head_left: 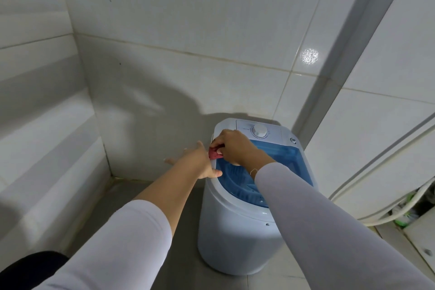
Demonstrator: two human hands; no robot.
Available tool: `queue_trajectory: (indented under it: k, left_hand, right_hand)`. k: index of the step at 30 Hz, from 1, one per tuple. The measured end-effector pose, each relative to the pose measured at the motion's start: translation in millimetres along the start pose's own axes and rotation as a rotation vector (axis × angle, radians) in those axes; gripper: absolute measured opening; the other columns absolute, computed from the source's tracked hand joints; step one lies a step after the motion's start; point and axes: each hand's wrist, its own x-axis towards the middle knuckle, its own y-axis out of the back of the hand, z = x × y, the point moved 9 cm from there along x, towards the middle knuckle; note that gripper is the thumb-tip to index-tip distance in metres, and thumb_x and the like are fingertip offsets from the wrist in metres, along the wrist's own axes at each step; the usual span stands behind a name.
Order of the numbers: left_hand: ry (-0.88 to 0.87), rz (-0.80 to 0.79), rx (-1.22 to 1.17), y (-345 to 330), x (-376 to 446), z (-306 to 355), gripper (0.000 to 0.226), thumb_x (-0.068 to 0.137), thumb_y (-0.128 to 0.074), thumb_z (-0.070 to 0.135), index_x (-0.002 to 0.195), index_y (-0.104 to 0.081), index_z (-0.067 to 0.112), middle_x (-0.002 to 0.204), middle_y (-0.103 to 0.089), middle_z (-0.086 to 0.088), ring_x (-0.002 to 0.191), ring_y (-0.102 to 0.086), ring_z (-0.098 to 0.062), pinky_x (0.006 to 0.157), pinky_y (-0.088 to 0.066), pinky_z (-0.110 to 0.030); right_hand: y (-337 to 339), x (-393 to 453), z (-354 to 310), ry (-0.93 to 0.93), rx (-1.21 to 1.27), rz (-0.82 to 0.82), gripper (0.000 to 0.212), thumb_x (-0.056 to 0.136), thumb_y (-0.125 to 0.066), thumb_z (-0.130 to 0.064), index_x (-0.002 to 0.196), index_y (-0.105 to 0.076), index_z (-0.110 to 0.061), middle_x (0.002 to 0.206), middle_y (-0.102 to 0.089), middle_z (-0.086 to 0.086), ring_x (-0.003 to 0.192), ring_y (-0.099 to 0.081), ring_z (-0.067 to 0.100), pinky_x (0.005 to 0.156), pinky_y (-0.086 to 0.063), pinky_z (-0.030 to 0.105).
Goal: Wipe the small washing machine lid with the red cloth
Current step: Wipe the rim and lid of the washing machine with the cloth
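Note:
A small white washing machine [237,238] stands on the grey floor in a tiled corner. Its translucent blue lid [282,155] lies flat on top, with a white dial [259,130] behind it. My right hand [235,146] grips the bunched red cloth [214,153] at the lid's far left corner; most of the cloth is hidden under the fingers. My left hand [200,162] is spread flat against the machine's left rim, thumb resting on the rim beside the lid.
White tiled walls [164,54] close in behind and to the left. On the right stands a white panel [388,125], with white hoses [400,209] and a green item low at the right edge. Grey floor [150,195] lies left of the machine.

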Motion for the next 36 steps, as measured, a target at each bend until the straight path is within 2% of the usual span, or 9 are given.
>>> queue_trajectory:
  k: [6, 17, 29, 36]
  left_hand:
    - [0.003, 0.005, 0.010, 2, -5, 1, 0.109, 0.082, -0.060, 0.060, 0.152, 0.010, 0.014, 0.158, -0.020, -0.013, 0.148, -0.014, -0.032, 0.113, -0.020, -0.064]
    - [0.033, -0.010, 0.033, 4, -16, 2, 0.107, 0.084, -0.058, 0.060, 0.152, 0.012, 0.017, 0.161, -0.013, -0.012, 0.149, -0.007, -0.031, 0.113, -0.013, -0.065]
    - [0.047, 0.011, 0.047, 3, -12, 1, 0.106, 0.082, -0.059, 0.060, 0.153, 0.009, 0.019, 0.160, -0.018, -0.012, 0.147, -0.015, -0.034, 0.112, -0.014, -0.067]
    - [0.037, 0.043, 0.039, 3, -12, 1, 0.106, 0.082, -0.059, 0.060, 0.153, 0.007, 0.018, 0.160, -0.016, -0.012, 0.148, -0.014, -0.032, 0.113, -0.015, -0.066]
  right_hand:
    - [-1, -1, 1, -0.014, -0.022, 0.024, 0.034, 0.092, -0.053, -0.013, 0.122, -0.063, -0.023, 0.125, -0.056, 0.006, 0.116, -0.052, 0.027, 0.098, -0.047, 0.037]
    - [2, -13, 28, -0.100, 0.008, 0.045, 0.035, 0.092, -0.053, -0.014, 0.124, -0.062, -0.025, 0.128, -0.054, 0.006, 0.119, -0.050, 0.028, 0.099, -0.046, 0.039]
    - [8, -30, 59, -0.185, 0.004, 0.050, 0.035, 0.091, -0.052, -0.010, 0.122, -0.063, -0.023, 0.128, -0.056, 0.005, 0.118, -0.051, 0.027, 0.100, -0.046, 0.037]
    - [12, -41, 79, -0.241, 0.039, 0.088, 0.035, 0.090, -0.052, -0.007, 0.117, -0.067, -0.023, 0.123, -0.062, 0.004, 0.112, -0.056, 0.026, 0.097, -0.049, 0.037]
